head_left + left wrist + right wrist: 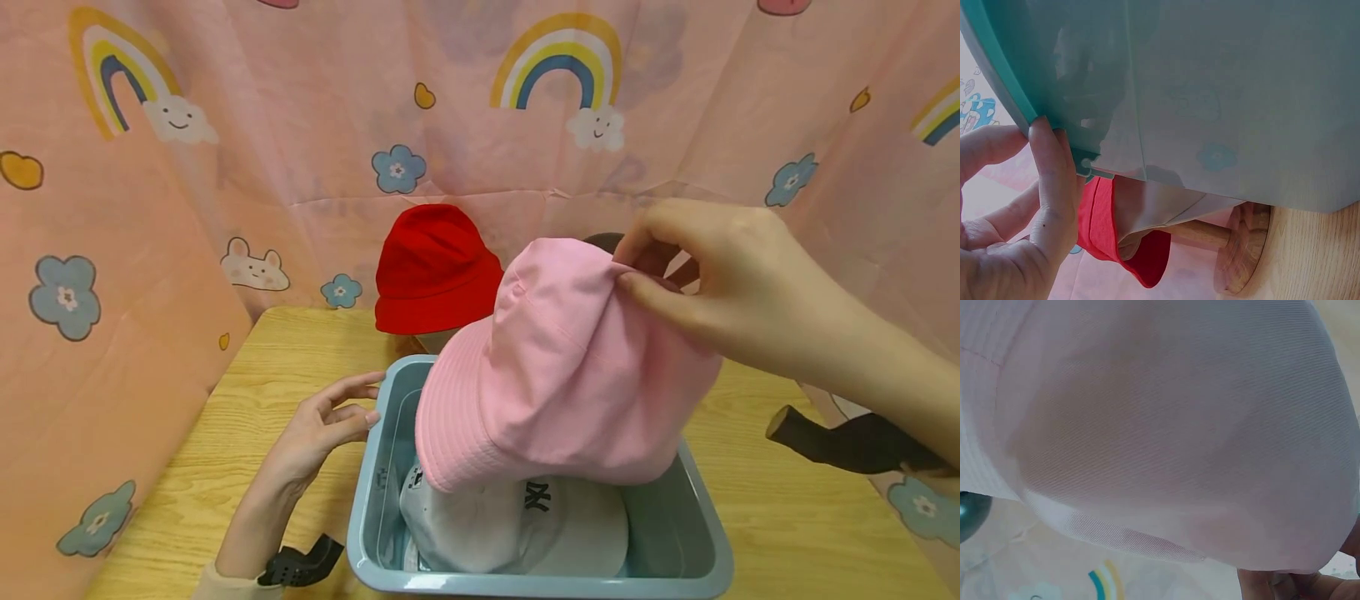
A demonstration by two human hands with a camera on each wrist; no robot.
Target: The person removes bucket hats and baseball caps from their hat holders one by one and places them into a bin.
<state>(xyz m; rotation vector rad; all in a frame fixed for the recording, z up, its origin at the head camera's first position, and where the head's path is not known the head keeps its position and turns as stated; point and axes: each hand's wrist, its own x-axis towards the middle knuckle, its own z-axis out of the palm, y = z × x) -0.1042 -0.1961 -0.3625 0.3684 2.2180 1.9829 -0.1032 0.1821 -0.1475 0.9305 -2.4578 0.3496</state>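
My right hand (738,275) pinches a pink bucket hat (555,375) at the top of its crown and holds it above a light blue plastic basin (705,546). In the right wrist view the hat's pink cloth (1166,437) fills most of the picture. Inside the basin lies a pale baseball cap (577,533) with dark letters, partly covered by the hat. My left hand (322,425) touches the basin's left rim from outside, its fingertips (1041,128) against the edge in the left wrist view.
Behind the basin a red bucket hat (438,271) sits on a wooden stand (1244,250). A dark rounded thing (606,242) is mostly hidden behind the pink hat. A pink patterned curtain (322,108) surrounds the wooden table (300,358).
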